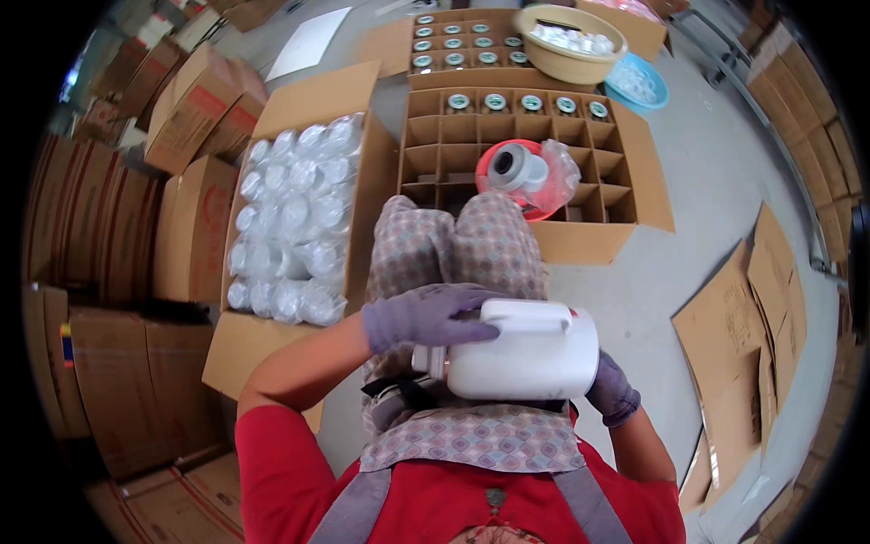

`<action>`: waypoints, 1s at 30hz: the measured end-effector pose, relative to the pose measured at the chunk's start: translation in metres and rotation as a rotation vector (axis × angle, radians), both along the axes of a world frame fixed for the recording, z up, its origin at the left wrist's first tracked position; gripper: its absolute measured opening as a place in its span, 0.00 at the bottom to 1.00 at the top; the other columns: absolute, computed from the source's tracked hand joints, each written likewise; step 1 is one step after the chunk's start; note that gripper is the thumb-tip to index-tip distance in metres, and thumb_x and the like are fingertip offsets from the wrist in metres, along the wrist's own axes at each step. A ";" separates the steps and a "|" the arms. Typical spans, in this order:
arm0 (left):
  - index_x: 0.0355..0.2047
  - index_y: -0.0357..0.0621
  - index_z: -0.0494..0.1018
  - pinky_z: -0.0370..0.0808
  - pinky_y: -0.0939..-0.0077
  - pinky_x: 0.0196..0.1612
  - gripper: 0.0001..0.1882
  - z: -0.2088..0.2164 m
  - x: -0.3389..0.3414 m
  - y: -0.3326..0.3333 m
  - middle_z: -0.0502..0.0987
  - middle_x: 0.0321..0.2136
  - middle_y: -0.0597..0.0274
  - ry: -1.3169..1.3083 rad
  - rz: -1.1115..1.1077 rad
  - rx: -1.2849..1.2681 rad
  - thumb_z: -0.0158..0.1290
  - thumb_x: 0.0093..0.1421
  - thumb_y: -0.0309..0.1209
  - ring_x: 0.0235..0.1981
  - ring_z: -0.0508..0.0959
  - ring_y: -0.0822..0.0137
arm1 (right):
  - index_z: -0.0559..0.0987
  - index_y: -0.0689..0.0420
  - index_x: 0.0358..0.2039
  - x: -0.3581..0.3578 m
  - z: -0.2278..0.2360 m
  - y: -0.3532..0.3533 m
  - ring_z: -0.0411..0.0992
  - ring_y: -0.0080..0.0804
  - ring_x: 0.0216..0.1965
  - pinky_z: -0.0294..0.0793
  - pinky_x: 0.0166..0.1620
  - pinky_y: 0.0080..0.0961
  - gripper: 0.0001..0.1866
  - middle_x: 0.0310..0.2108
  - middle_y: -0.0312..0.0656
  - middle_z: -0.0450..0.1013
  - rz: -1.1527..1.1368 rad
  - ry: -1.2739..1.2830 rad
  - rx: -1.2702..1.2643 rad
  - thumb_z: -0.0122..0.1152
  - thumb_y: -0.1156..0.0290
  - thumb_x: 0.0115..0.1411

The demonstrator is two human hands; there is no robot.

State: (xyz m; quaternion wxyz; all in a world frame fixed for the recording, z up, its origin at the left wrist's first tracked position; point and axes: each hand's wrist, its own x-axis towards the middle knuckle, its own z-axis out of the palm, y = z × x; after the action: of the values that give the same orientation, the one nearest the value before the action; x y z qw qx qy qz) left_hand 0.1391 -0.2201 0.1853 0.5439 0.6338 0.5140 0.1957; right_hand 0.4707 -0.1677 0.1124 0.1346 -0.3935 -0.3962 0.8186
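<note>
Across my lap lies a white jug [535, 367] with a side handle, its narrow capped end pointing left. My left hand [421, 317], in a grey-purple glove, is closed over the jug near the neck, fingertips by the handle. Gloved too, my right hand [614, 390] grips the wide base, its fingers partly hidden behind it. In front of my knees, a red basin [483, 177] sits on the divided carton [584, 243]. Inside the basin are a white part with a dark round opening [507, 163] and crumpled clear plastic [560, 177].
Left of my legs stands an open carton [362, 172] of plastic-wrapped items [294, 213]. Farther off are another divided carton [467, 68] of lidded containers, a cream basin [571, 68] and a blue basin [648, 95] of white pieces. Flattened cardboard [725, 349] lies right; stacked cartons [109, 363] line the left.
</note>
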 end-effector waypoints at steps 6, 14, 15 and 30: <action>0.55 0.47 0.71 0.71 0.70 0.51 0.35 0.035 -0.001 0.015 0.79 0.44 0.50 0.101 -0.024 -0.368 0.45 0.60 0.61 0.44 0.78 0.60 | 0.65 0.58 0.62 -0.022 -0.015 0.030 0.64 0.32 0.59 0.61 0.62 0.31 0.35 0.60 0.43 0.66 0.752 0.142 0.338 0.67 0.70 0.55; 0.55 0.46 0.72 0.66 0.59 0.57 0.37 0.077 0.018 -0.005 0.76 0.49 0.47 0.221 -0.075 -0.290 0.38 0.58 0.61 0.51 0.75 0.51 | 0.65 0.58 0.62 -0.025 0.007 0.030 0.65 0.32 0.59 0.62 0.62 0.31 0.36 0.60 0.43 0.66 0.759 0.024 0.320 0.68 0.70 0.53; 0.55 0.45 0.72 0.64 0.58 0.58 0.36 0.078 0.017 -0.008 0.75 0.52 0.48 0.233 -0.078 -0.306 0.37 0.58 0.59 0.53 0.74 0.51 | 0.65 0.58 0.62 -0.019 0.012 0.029 0.65 0.32 0.59 0.62 0.62 0.31 0.36 0.60 0.43 0.66 0.763 0.003 0.303 0.68 0.70 0.53; 0.57 0.49 0.70 0.73 0.57 0.48 0.30 0.062 -0.003 -0.022 0.80 0.41 0.50 0.215 -0.003 -0.026 0.44 0.60 0.52 0.44 0.79 0.50 | 0.67 0.58 0.61 -0.064 0.015 0.034 0.65 0.33 0.60 0.63 0.62 0.32 0.37 0.59 0.43 0.67 0.670 0.068 0.313 0.71 0.71 0.51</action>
State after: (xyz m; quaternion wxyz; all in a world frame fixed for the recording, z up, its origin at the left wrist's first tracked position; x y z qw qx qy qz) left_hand 0.1359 -0.2426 0.2468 0.4940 0.6448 0.5709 0.1193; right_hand 0.4068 -0.1341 0.1274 -0.0695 -0.1892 -0.6187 0.7594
